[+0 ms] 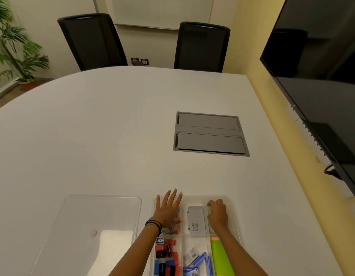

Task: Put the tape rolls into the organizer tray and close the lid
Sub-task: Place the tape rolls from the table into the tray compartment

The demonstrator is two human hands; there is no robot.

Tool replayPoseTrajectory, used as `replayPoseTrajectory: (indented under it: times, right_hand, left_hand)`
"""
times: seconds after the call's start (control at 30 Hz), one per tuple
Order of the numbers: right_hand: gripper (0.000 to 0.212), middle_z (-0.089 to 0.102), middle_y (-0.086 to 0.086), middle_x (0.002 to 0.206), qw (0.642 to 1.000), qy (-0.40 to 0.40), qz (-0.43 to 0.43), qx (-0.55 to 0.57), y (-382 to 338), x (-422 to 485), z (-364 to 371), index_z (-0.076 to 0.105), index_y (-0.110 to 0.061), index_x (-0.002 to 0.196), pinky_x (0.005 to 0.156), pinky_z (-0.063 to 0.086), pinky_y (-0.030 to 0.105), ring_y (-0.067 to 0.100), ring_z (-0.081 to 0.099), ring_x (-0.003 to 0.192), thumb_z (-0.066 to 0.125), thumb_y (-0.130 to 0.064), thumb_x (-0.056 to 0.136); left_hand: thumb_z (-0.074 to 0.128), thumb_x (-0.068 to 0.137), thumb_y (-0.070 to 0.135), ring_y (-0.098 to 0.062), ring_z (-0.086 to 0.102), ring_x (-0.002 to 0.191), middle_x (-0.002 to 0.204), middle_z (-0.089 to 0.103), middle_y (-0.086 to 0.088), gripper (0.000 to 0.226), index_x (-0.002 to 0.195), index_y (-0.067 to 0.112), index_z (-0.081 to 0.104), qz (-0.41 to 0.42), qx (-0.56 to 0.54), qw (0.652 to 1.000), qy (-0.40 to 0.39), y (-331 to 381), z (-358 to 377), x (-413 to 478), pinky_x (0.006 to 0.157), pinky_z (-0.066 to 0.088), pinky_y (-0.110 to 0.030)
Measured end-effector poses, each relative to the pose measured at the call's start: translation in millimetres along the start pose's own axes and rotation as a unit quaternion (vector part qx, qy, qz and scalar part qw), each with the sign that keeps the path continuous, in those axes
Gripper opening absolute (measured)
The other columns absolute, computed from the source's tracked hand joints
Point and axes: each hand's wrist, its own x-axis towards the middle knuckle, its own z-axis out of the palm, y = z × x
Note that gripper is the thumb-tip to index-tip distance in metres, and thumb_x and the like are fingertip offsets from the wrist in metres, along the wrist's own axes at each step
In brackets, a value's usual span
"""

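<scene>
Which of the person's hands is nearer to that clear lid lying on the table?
The left. The left hand lies flat over the organizer tray's left compartment, just right of the clear lid. The right hand is curled over the tray's far-right compartment, farther away.

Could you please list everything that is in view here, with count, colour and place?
table: one, white, fills the middle
cable hatch: one, grey, set into the table
organizer tray: one, clear, near edge, compartments hold small stationery
grey box: one, middle compartment
green sheets: right compartment
lid: one, clear, flat, left of the tray
chairs: two, black, far side
plant: one, green, far left
screen: one, black, right wall
left hand: open, fingers spread
right hand: curled over something I cannot make out
</scene>
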Motion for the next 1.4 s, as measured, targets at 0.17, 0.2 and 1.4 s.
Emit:
replayPoseTrajectory:
  times: [0.17,0.2,1.4]
  right_hand:
    - [0.037,0.046,0.015,0.123,1.0,0.015,0.013,0.017,-2.9,-2.8,2.9,0.054,-0.008,0.114,0.077,0.054,0.037,0.027,0.047,0.11,0.045,0.013,0.085]
    - [0.037,0.046,0.015,0.123,1.0,0.014,0.011,0.013,-2.4,-2.6,2.9,0.054,-0.008,0.114,0.077,0.054,0.037,0.027,0.047,0.11,0.045,0.013,0.084]
    - [0.027,0.068,0.016,0.101,0.989,-0.112,-0.081,0.046,29.6,-48.4,-38.9,0.055,-0.012,0.115,0.072,0.049,0.03,0.023,0.062,0.084,0.042,-0.006,0.093]
  left_hand:
    - [0.051,0.089,0.053,-0.03,-0.018,0.146,0.159,-0.019,-0.008,0.092,0.148,0.021,-0.012,0.0,-0.001,1.0,0.002,0.6,-0.6,-1.4,0.114,-0.01,-0.061]
    - [0.051,0.089,0.053,-0.03,-0.018,0.146,0.159,-0.019,-0.008,0.092,0.148,0.021,-0.012,0.001,-0.001,1.0,0.002,0.6,-0.8,-1.7,0.114,-0.01,-0.061]
    - [0.049,0.09,0.053,-0.032,-0.018,0.146,0.159,-0.02,-0.009,0.091,0.148,0.022,-0.013,-0.002,0.0,1.0,-0.001,0.7,1.4,0.5,0.113,-0.011,-0.061]
